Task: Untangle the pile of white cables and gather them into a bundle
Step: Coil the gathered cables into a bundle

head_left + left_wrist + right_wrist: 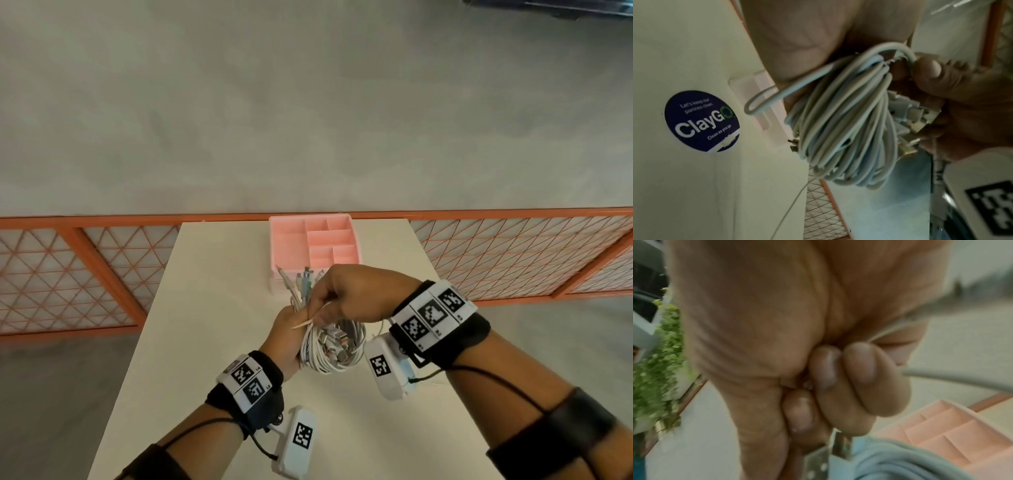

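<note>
My left hand [287, 337] grips the coil of white cables [329, 346] above the tabletop [212, 308], loops hanging toward me, plugs pointing away. My right hand [349, 294], directly above, pinches a thin tie across the coil's neck.

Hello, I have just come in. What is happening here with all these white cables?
A person is gathering white cables into a coiled bundle, held above a white table. The left hand grips the coil, with several plug ends sticking up. The right hand pinches a thin band at the top of the coil. A pink divided tray sits behind, apparently empty.
</note>
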